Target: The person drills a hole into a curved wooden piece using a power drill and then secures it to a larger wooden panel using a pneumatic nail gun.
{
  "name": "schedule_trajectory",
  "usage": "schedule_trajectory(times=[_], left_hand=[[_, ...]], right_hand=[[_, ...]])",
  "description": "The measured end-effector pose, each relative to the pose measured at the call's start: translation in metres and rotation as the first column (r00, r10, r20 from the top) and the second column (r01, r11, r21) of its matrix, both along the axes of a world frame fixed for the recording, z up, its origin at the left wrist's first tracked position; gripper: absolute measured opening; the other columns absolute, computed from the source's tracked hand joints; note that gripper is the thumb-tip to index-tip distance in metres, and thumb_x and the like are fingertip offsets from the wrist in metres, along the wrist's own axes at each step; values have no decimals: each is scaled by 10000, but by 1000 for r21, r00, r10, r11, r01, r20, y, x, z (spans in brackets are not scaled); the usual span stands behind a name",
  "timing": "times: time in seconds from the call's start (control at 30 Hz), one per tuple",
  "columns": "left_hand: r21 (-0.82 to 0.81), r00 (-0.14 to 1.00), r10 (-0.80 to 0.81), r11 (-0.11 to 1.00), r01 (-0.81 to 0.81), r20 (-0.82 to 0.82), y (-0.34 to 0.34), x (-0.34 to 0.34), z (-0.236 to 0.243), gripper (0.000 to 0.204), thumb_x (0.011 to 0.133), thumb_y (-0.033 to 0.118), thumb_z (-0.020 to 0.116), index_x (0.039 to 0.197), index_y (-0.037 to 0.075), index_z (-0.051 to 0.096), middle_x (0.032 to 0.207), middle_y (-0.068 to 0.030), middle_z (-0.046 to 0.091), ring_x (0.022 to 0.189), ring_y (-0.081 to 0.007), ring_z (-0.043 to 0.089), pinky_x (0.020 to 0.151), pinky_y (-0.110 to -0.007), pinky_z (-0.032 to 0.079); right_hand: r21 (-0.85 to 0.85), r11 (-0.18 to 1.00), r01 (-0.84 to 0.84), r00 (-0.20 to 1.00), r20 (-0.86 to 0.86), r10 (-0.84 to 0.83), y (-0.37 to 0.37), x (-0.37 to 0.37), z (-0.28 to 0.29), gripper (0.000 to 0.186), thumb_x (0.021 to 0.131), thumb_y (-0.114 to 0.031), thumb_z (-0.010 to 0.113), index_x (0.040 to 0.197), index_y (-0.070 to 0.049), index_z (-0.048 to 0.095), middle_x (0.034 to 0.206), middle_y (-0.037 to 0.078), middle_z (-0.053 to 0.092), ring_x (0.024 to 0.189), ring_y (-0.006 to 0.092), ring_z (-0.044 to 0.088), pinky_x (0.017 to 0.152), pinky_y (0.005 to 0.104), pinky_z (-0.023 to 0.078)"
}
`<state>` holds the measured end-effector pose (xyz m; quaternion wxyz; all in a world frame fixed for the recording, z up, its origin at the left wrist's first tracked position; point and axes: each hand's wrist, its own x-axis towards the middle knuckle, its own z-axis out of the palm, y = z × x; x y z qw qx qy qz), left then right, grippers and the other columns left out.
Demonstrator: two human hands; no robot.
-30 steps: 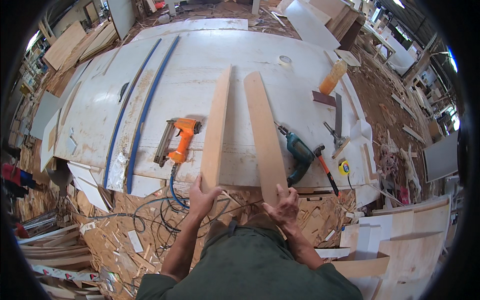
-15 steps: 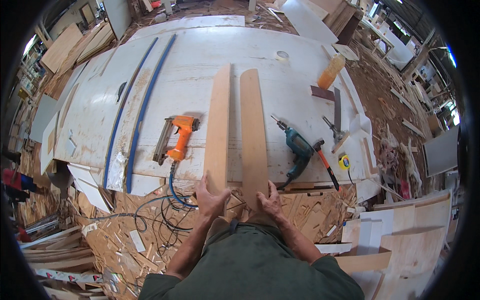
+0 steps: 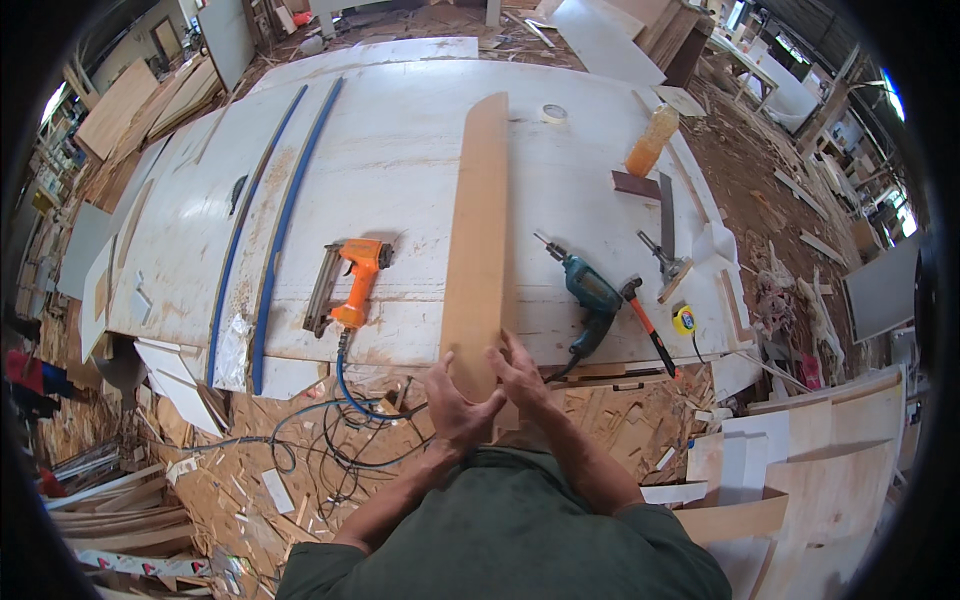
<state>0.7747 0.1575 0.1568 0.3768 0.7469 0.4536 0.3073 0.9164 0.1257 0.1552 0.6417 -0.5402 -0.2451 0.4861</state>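
Two long, light-brown wooden boards (image 3: 474, 240) with rounded far ends are now stacked or pressed together, so the second is almost wholly hidden behind the first. My left hand (image 3: 460, 408) is wrapped round their near end, thumb on the right side. Just beyond it, my right hand (image 3: 522, 378) grips the right edge of the boards. To the left of the boards an orange nail gun (image 3: 358, 282) lies on the white table, joined to a blue hose (image 3: 350, 380). A teal power drill (image 3: 592, 300) lies to their right.
The white worktable (image 3: 400, 150) also bears a hammer (image 3: 650, 325), a tape measure (image 3: 683, 320), a bottle of orange liquid (image 3: 652, 140), a tape roll (image 3: 552, 113) and blue-edged strips (image 3: 295, 220). Tangled hoses (image 3: 340, 440) and wood scraps cover the floor. Stacked panels (image 3: 830, 500) stand at right.
The two boards, held side by side before, have come together into one stack. My right hand has moved left and farther from me, next to my left hand, which shifted right.
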Motion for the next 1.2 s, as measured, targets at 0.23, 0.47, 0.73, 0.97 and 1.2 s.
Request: schedule_trajectory(times=[0.23,0.47,0.73,0.97,1.2], left_hand=[[-411,964,117,912,-9,239,-2,19,-68,922,856,400,800,1440,-77,269,1340,-277,455,1208,-374,521,990,-470,472],[-919,893,339,355,171,297,11,3,-119,352,1070,331,545,1205,13,609,1040,-104,678,854,-176,669,737,-319,567],[-720,855,226,659,218,466,40,-39,-117,397,1115,313,427,1027,11,670,903,-77,693,793,-149,652,673,-335,531],[-410,991,-132,906,107,-32,23,-28,-84,408,1070,356,495,1051,-17,659,982,-261,682,873,-443,644,823,-494,505],[-673,972,-72,710,207,223,22,-15,-96,379,1045,344,569,1140,-2,692,857,-69,669,759,-147,619,687,-318,510]], right_hand=[[17,991,130,991,-39,-129,-29,45,10,451,963,-67,622,1395,-1,513,1231,102,657,1053,164,646,916,296,536],[29,983,179,983,-37,-178,-63,67,-1,417,976,-80,630,1371,11,529,1226,86,651,1064,158,640,927,293,522],[-28,996,84,979,-182,-88,-35,43,-55,419,1005,-109,600,1399,-17,490,1229,91,645,1054,164,646,907,312,549],[-198,960,198,979,-14,-204,9,11,-82,481,980,-168,673,1403,-32,487,1194,85,658,1013,173,646,857,310,552],[-160,983,89,922,387,-21,-14,93,-39,466,919,-92,675,1364,-2,571,1124,71,696,961,154,647,847,307,546]])
